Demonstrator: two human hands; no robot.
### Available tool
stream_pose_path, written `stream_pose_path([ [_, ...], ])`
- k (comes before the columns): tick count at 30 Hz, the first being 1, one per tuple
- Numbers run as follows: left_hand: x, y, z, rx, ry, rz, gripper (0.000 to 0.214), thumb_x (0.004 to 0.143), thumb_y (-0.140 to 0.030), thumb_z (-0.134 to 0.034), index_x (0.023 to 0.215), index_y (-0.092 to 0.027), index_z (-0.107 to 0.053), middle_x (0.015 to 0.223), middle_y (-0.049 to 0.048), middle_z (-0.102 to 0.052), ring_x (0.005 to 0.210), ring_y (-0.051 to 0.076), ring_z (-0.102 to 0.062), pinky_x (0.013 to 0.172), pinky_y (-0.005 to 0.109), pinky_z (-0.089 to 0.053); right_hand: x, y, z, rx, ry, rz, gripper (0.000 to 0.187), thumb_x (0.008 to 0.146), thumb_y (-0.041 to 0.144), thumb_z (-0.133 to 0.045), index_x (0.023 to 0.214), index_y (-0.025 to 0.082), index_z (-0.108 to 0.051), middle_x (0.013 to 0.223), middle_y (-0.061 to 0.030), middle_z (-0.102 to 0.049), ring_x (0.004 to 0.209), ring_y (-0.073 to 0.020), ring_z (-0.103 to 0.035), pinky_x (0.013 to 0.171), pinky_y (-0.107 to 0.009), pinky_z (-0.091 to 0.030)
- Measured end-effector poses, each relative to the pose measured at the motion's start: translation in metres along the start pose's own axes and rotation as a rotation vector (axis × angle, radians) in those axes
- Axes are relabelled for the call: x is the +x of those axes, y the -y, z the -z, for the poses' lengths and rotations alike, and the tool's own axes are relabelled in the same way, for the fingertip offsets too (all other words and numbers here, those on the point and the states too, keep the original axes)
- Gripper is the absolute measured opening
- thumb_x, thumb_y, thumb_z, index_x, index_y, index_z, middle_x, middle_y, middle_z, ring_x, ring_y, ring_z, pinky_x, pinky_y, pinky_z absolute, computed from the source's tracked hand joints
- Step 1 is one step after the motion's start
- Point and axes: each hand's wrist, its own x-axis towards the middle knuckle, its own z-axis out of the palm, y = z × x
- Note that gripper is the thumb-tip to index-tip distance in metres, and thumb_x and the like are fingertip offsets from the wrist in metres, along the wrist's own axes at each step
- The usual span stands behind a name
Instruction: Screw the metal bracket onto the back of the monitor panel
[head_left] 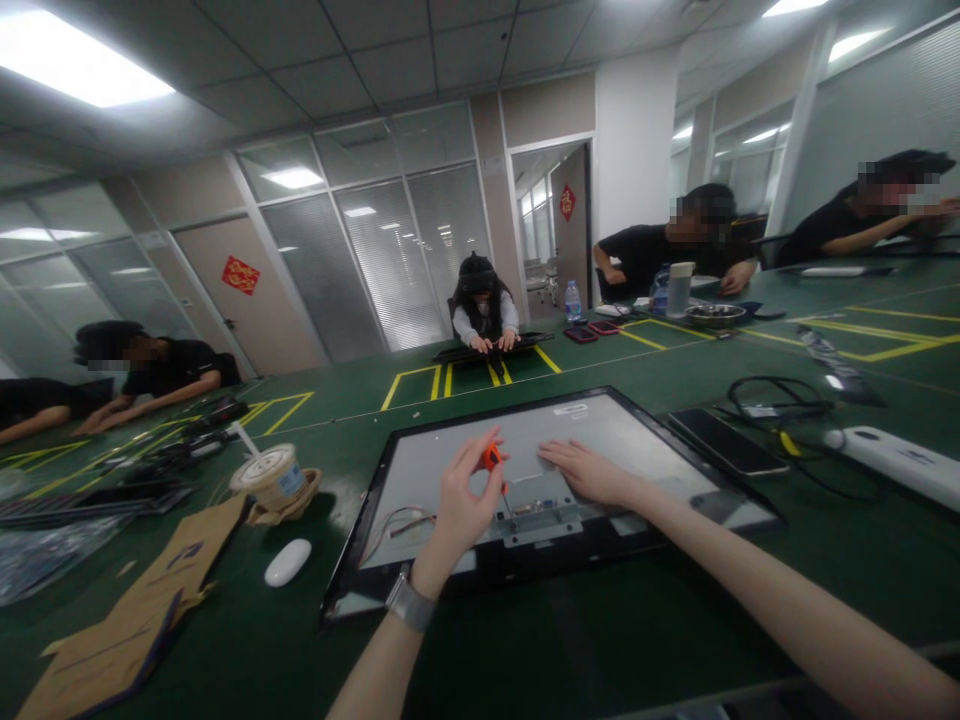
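A flat monitor panel (600,425) lies face down on the green table, its grey metal back up. My left hand (459,500) is closed around a small orange-handled screwdriver (493,458), held upright with its tip on a metal bracket (541,517) near the panel's lower edge. My right hand (585,470) lies flat and open on the panel's back, just right of the screwdriver. A bundle of thin wires (401,522) sits on the panel at the left.
A white mouse (287,562), a lidded paper cup with straw (268,476) and cardboard pieces (135,620) lie at the left. A phone (724,440), black cables (780,405) and a white power strip (896,462) are at the right. Several other people work around the table.
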Motion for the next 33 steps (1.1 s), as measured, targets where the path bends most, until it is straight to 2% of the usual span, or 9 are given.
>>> stream_pose_path([
  [6,0.002,-0.006,0.001,0.109,-0.076,-0.070,0.033,0.087,-0.023,-0.064,0.120,-0.023,-0.065,0.088,0.0025,-0.063,0.079,0.016,-0.063,0.078,0.031,-0.053,0.001,0.000,0.001,-0.014,0.007,0.004,0.053,0.094,0.020,-0.034,0.146,0.020,-0.047,0.153,-0.0092,-0.044,0.144,-0.0262,-0.036,0.119,-0.052,-0.024],
  [8,0.001,-0.010,0.002,0.061,-0.014,-0.056,0.033,0.090,-0.019,-0.056,0.123,-0.022,-0.063,0.094,0.0047,-0.065,0.083,0.017,-0.065,0.080,0.032,-0.054,0.001,0.000,0.001,-0.014,0.007,0.006,0.054,0.094,0.019,-0.034,0.146,0.020,-0.048,0.153,-0.0097,-0.044,0.144,-0.0266,-0.036,0.119,-0.052,-0.024],
  [10,0.000,-0.012,0.001,-0.011,0.053,-0.017,0.041,0.092,-0.016,-0.049,0.131,-0.022,-0.056,0.110,0.0086,-0.066,0.092,0.019,-0.068,0.083,0.034,-0.055,0.001,0.000,0.001,-0.012,0.006,0.006,0.054,0.094,0.019,-0.035,0.146,0.020,-0.048,0.153,-0.0096,-0.044,0.144,-0.0265,-0.036,0.119,-0.052,-0.024],
  [13,-0.002,-0.010,-0.001,-0.013,0.047,-0.001,0.045,0.092,-0.014,-0.049,0.135,-0.023,-0.052,0.120,0.0099,-0.066,0.097,0.020,-0.069,0.088,0.036,-0.054,0.000,0.001,0.001,-0.010,0.006,0.002,0.054,0.094,0.019,-0.035,0.146,0.020,-0.048,0.153,-0.0096,-0.044,0.144,-0.0262,-0.036,0.119,-0.052,-0.024],
  [16,-0.002,-0.005,-0.004,0.071,-0.009,-0.035,0.040,0.091,-0.017,-0.055,0.131,-0.024,-0.055,0.111,0.0071,-0.068,0.094,0.019,-0.068,0.089,0.036,-0.053,0.001,0.001,0.000,-0.008,0.001,-0.004,0.054,0.094,0.019,-0.034,0.146,0.020,-0.047,0.153,-0.0093,-0.045,0.144,-0.0260,-0.036,0.119,-0.053,-0.024],
  [22,0.000,0.002,-0.002,0.196,-0.124,-0.089,0.030,0.089,-0.020,-0.061,0.119,-0.022,-0.061,0.095,0.0036,-0.064,0.081,0.017,-0.064,0.080,0.032,-0.054,0.001,0.001,0.001,-0.002,0.006,-0.004,0.055,0.093,0.017,-0.034,0.146,0.019,-0.047,0.153,-0.0099,-0.044,0.143,-0.0255,-0.037,0.120,-0.052,-0.023],
  [24,0.000,0.002,-0.001,0.177,-0.109,-0.087,0.030,0.089,-0.020,-0.061,0.119,-0.022,-0.060,0.097,0.0041,-0.064,0.083,0.017,-0.064,0.081,0.033,-0.054,0.001,0.002,0.001,-0.002,0.011,-0.005,0.055,0.094,0.018,-0.033,0.146,0.018,-0.047,0.153,-0.0105,-0.044,0.143,-0.0264,-0.037,0.119,-0.053,-0.023],
  [28,-0.001,0.001,-0.001,0.089,-0.020,-0.059,0.041,0.091,-0.016,-0.053,0.132,-0.023,-0.053,0.109,0.0069,-0.064,0.092,0.018,-0.065,0.082,0.032,-0.055,0.000,0.003,0.003,-0.001,0.016,-0.011,0.054,0.094,0.019,-0.033,0.147,0.019,-0.047,0.153,-0.0101,-0.044,0.143,-0.0266,-0.037,0.119,-0.053,-0.023],
  [33,-0.001,-0.003,-0.003,0.163,-0.086,-0.117,0.034,0.088,-0.016,-0.061,0.121,-0.024,-0.061,0.094,0.0023,-0.058,0.081,0.015,-0.061,0.078,0.030,-0.054,0.000,0.003,0.003,0.003,0.015,-0.006,0.055,0.093,0.018,-0.034,0.147,0.020,-0.047,0.153,-0.0098,-0.044,0.144,-0.0257,-0.037,0.119,-0.052,-0.023],
])
